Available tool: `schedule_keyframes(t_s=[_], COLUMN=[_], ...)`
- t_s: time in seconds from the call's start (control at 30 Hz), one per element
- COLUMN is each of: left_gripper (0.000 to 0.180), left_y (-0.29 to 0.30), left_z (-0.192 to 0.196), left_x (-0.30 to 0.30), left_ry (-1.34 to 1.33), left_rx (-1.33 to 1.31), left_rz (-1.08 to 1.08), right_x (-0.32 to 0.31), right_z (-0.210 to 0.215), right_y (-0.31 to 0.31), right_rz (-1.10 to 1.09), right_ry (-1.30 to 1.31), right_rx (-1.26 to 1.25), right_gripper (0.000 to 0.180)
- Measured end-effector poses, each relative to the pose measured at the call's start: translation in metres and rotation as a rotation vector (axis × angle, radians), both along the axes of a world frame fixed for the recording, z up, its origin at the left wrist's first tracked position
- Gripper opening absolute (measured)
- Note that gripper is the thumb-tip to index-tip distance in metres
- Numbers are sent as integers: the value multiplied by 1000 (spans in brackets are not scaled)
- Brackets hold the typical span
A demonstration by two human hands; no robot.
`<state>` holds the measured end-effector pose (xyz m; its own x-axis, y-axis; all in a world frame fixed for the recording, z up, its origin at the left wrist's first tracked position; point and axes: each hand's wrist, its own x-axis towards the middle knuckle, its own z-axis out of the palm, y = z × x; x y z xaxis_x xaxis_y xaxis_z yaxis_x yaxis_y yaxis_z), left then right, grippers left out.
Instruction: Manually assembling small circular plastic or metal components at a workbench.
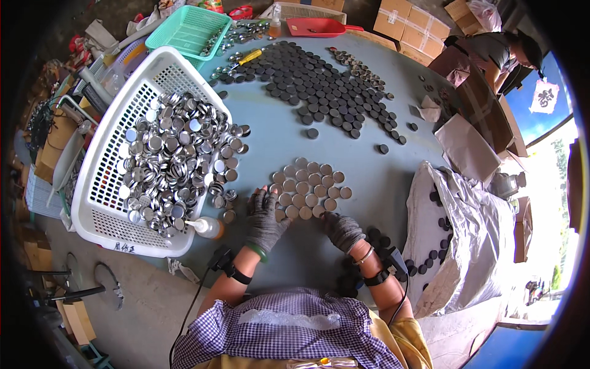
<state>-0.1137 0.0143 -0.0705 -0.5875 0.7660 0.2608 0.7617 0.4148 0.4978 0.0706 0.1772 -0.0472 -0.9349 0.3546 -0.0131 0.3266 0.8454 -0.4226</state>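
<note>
Down on the blue worktop (pixel 289 252), both gloved hands lie flat and spread, holding nothing: the left hand (pixel 265 216) and right hand (pixel 342 229) touch the near edge of a cluster of tan discs (pixel 309 187), beside a white basket (pixel 107 203) of silvery lids (pixel 175 160).

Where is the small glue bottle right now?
In the head view, the glue bottle lies on the table at the white basket's near corner, just left of the left hand.
</note>
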Motion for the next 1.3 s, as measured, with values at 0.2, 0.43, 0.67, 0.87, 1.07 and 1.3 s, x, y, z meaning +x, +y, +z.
schedule_keyframes(t_s=[0.2, 0.43, 0.67, 0.87, 1.07, 1.3], left_gripper=[92, 81, 80, 85, 91, 93], left_y=[-13, -28, -9, -5, -11, -9], left_z=[13, 4, 9, 4, -2, -4], left_x=[3, -1, -9, -8, -3, 0], left_ry=[1, -75, -73, -77, -44, -1], left_rx=[73, 5, -24, -18, 49, 46], left_rz=[-10, 54, 75, 68, 12, -5], right_x=[10, 6, 17, 16, 4, 6], right_z=[-10, -10, -26, -5, -7, -4], right_y=[3, 5, 9, 17, 20, 16], right_rz=[-148, -132, -205, -374, -319, -382], right_ry=[-56, 56, 9, -48, -15, -24], right_rx=[115, 34, 85, 3, 18, -55], right_gripper=[18, 19, 22, 22, 24, 27])
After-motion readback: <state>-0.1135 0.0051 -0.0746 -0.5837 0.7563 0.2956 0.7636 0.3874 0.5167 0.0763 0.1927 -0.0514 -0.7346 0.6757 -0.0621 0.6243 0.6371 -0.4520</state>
